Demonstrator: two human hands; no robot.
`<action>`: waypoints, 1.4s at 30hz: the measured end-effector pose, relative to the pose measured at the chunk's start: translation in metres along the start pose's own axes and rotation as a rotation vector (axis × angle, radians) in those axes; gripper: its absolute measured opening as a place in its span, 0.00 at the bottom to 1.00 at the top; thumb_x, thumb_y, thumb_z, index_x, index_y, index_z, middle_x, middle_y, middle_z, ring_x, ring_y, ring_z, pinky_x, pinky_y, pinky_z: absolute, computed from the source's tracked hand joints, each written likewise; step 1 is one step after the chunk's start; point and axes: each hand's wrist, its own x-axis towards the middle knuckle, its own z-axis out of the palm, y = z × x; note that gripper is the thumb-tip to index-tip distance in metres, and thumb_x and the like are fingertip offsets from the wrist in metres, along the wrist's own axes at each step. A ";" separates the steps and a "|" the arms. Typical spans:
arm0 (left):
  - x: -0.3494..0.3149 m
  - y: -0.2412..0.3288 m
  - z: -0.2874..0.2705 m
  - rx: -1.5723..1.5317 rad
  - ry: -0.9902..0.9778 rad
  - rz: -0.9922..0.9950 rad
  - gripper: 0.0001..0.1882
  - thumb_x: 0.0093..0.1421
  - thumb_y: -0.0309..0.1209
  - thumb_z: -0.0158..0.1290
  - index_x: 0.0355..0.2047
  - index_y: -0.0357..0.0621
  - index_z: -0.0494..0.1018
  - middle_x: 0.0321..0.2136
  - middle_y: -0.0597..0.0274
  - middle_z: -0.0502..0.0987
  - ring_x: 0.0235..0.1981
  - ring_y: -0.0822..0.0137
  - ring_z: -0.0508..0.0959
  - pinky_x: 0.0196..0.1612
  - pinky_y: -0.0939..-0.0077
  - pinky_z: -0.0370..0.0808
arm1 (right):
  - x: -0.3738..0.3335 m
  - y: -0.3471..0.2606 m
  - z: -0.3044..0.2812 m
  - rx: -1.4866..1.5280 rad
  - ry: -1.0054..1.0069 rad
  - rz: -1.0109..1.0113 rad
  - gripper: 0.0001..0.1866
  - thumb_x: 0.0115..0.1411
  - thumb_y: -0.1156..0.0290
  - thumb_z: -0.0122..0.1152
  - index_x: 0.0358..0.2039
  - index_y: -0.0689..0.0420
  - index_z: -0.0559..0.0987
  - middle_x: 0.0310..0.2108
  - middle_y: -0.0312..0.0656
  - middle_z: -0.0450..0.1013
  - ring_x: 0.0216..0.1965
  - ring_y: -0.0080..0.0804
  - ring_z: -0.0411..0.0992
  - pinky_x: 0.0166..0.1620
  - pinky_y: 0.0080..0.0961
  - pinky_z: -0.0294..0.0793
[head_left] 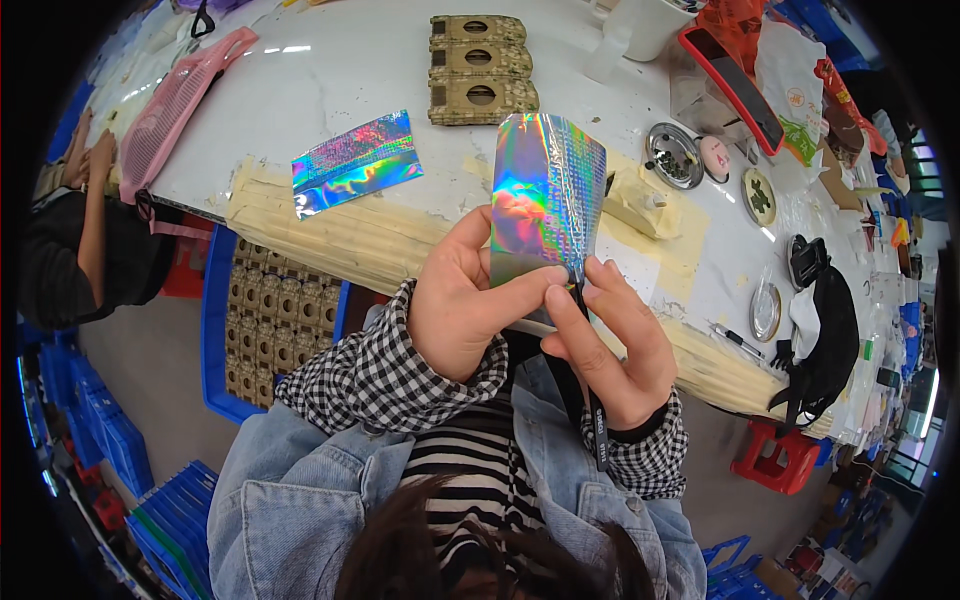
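A shiny holographic pouch (pixel 545 190) stands tilted up over the table's near edge. My left hand (pixel 458 310) grips it from the left, thumb across its lower front and fingers behind. At the pouch's lower right corner, my right hand (pixel 625 345) pinches a thin black strap (pixel 598 430). Its wider end, with pale print, hangs below my fingers. Whether the cord end is inside the pouch or against it, I cannot tell. A second holographic pouch (pixel 358 165) lies flat on the table to the left. Farther back sit three camouflage-patterned cases (pixel 480 70) in a row.
Yellowish tape covers the table's front edge (pixel 310 235). Below on the left, a blue crate (pixel 213 330) holds several camouflage cases. Right of the pouch are a taped block (pixel 640 200), small metal dishes (pixel 675 155), a red-edged phone (pixel 730 88) and a black bag (pixel 828 340).
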 end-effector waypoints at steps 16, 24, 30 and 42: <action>0.000 -0.001 -0.001 -0.008 -0.010 -0.010 0.22 0.56 0.16 0.52 0.51 0.35 0.60 0.42 0.56 0.75 0.42 0.70 0.76 0.46 0.77 0.74 | -0.002 -0.001 -0.003 0.043 0.000 0.024 0.17 0.48 0.69 0.67 0.41 0.57 0.81 0.37 0.42 0.68 0.43 0.42 0.73 0.46 0.36 0.78; -0.001 0.008 0.001 -0.066 0.070 0.031 0.22 0.56 0.16 0.52 0.51 0.35 0.61 0.42 0.55 0.75 0.43 0.69 0.77 0.46 0.75 0.75 | -0.017 0.008 -0.010 0.088 0.037 0.105 0.19 0.45 0.68 0.69 0.40 0.57 0.81 0.36 0.42 0.69 0.41 0.42 0.75 0.47 0.40 0.77; 0.001 0.018 -0.017 -0.048 0.115 0.143 0.22 0.58 0.17 0.49 0.53 0.40 0.61 0.44 0.57 0.74 0.45 0.66 0.76 0.48 0.71 0.75 | -0.039 0.028 -0.007 -0.097 -0.079 0.162 0.20 0.42 0.69 0.69 0.40 0.53 0.81 0.33 0.41 0.70 0.37 0.40 0.75 0.45 0.43 0.77; 0.001 0.019 -0.022 -0.059 0.170 0.138 0.22 0.58 0.16 0.48 0.53 0.39 0.61 0.44 0.56 0.74 0.45 0.65 0.76 0.48 0.70 0.76 | -0.035 0.031 -0.003 -0.181 -0.230 0.187 0.21 0.42 0.70 0.67 0.42 0.53 0.79 0.34 0.41 0.70 0.43 0.41 0.71 0.50 0.44 0.73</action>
